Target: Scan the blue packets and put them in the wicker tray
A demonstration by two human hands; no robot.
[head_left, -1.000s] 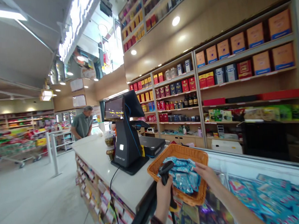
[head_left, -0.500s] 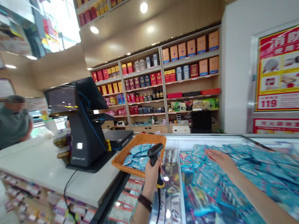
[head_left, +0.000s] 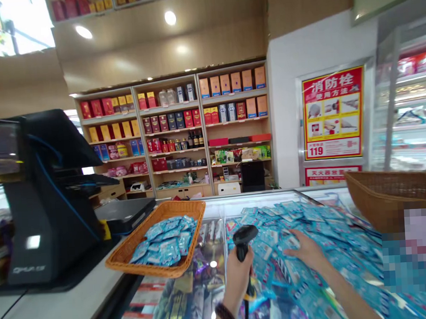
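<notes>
1. The orange wicker basket (head_left: pixel 176 208) sits across the join of a white counter (head_left: pixel 79 297) and a glass case (head_left: pixel 211 208), tilted in view; small blue packets (head_left: pixel 167 243) lie heaped inside it.
2. The left hand (head_left: pixel 240 268), to the right of the orange basket and apart from it, has its fingers wrapped around the handle of a black barcode scanner (head_left: pixel 244 235), whose head points up.
3. A dark bracelet (head_left: pixel 225 316) circles that wrist, and a cord hangs from the scanner's lower end.
4. The right hand (head_left: pixel 309 253) is farther right of the orange basket, over a broad spread of loose blue packs (head_left: pixel 319 216). Its thumb and fingers stand partly apart; I cannot tell whether they touch a pack.
5. A black checkout terminal (head_left: pixel 58 210) stands left of the orange basket, and a flat black box (head_left: pixel 128 215) lies just beside the basket's back left side.
6. Well to the right of the orange basket is a brown wicker basket (head_left: pixel 389 190), partly cut off by the picture's edge; a patch below it is pixelated.
7. Beyond the orange basket rise shelves of boxes and bottles (head_left: pixel 171 121), with a red poster (head_left: pixel 333 141) on the wall to their right.
</notes>
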